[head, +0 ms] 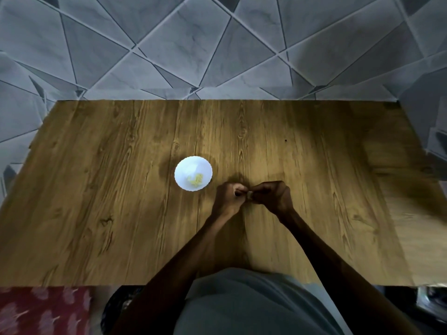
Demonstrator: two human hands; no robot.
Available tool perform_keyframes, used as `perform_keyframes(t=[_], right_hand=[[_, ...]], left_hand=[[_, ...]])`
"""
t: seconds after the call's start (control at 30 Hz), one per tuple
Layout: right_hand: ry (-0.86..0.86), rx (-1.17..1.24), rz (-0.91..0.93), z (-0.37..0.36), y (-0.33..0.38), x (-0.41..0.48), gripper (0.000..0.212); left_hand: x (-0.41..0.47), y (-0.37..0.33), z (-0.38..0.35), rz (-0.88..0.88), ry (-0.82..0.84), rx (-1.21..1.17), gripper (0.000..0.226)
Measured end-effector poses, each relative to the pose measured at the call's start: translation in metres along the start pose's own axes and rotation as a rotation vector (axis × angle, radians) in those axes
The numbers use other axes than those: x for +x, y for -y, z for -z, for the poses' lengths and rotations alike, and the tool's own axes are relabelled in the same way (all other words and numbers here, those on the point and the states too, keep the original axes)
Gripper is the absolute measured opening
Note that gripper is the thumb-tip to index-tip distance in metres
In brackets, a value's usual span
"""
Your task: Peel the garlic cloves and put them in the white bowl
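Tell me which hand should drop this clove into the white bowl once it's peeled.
Probably the left. Both hands pinch the garlic clove, but the left hand sits next to the white bowl, while the right hand is farther off, beyond the left.

We saw dim, warm light pool on the worktop [266, 146]; the white bowl [189, 166] glared, edges darkened, and the right side smeared.

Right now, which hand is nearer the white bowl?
The left hand, close beside the white bowl; the right hand sits farther off, beyond it. Both pinch one garlic clove between them.
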State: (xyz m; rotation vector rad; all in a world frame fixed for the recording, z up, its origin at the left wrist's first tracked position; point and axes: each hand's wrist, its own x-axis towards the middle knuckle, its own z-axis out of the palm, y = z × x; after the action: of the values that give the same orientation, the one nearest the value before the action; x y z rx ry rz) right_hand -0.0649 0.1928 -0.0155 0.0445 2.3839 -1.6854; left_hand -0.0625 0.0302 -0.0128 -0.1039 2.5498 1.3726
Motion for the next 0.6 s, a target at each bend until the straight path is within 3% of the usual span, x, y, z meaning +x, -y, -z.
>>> perform_keyframes(t=[0.3,0.6], right_hand=[[0.03,0.029,-0.026,0.005,0.002,0.003,0.017],[0.023,-0.137,-0.003,0.0,0.0,0.007,0.012]], left_hand=[[0.003,0.009,-0.008,0.118,0.019,-0.129,0.022],[0.002,0.013,-0.005,0.248,0.074,-0.218,0.021]])
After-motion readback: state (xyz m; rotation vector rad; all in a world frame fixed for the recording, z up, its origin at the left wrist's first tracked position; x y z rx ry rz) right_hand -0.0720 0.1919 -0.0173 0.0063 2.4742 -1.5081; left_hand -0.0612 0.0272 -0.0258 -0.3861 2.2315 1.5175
